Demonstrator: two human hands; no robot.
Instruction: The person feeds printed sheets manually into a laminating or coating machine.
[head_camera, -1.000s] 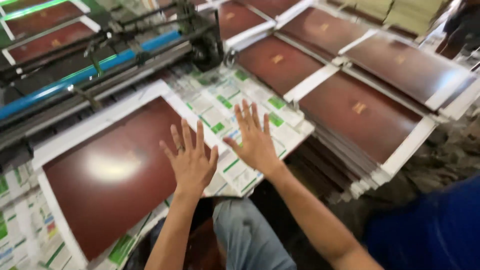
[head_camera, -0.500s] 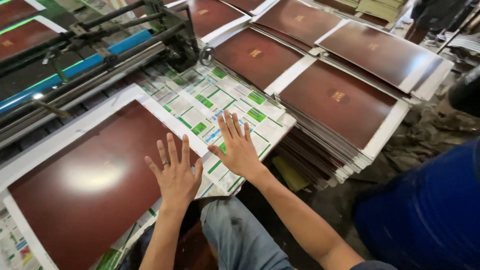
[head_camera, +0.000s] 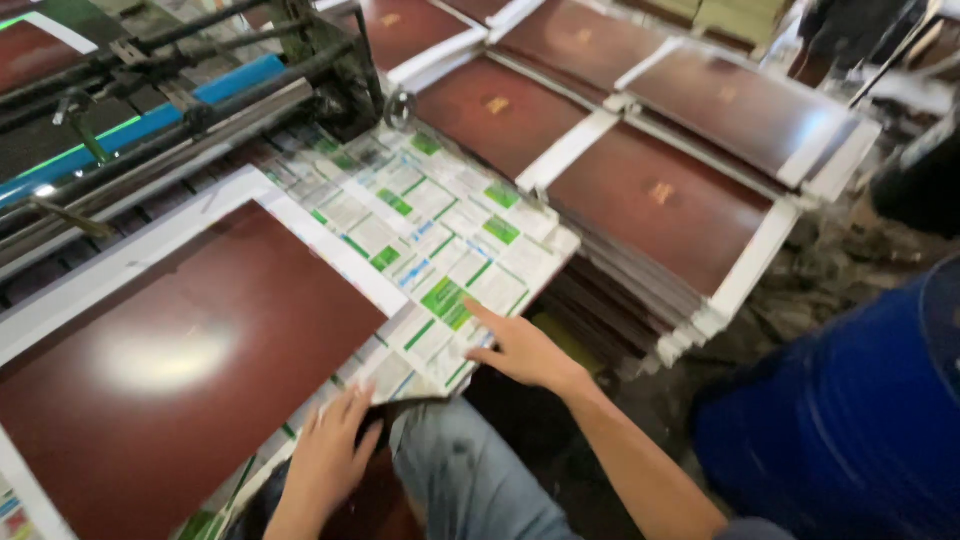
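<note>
A glossy maroon sheet with a white border (head_camera: 170, 350) lies on a stack of white-and-green printed sheets (head_camera: 440, 240). My left hand (head_camera: 330, 455) rests with spread fingers at the near edge of the stack, beside the maroon sheet. My right hand (head_camera: 520, 350) touches the near corner of the printed sheets, where the top sheet's edge lifts slightly; whether it pinches the sheet is hard to tell. My knee in grey trousers (head_camera: 470, 480) is between my arms.
A printing machine with black rollers and a blue bar (head_camera: 170, 90) stands at the back left. Stacks of maroon sheets with white borders (head_camera: 660, 200) fill the right and far side. A blue drum (head_camera: 850, 420) is at the lower right. Dark floor lies below.
Both hands have slid back toward me from the middle of the sheets to the stack's near edge. The view has shifted, showing more of the stacks to the right.
</note>
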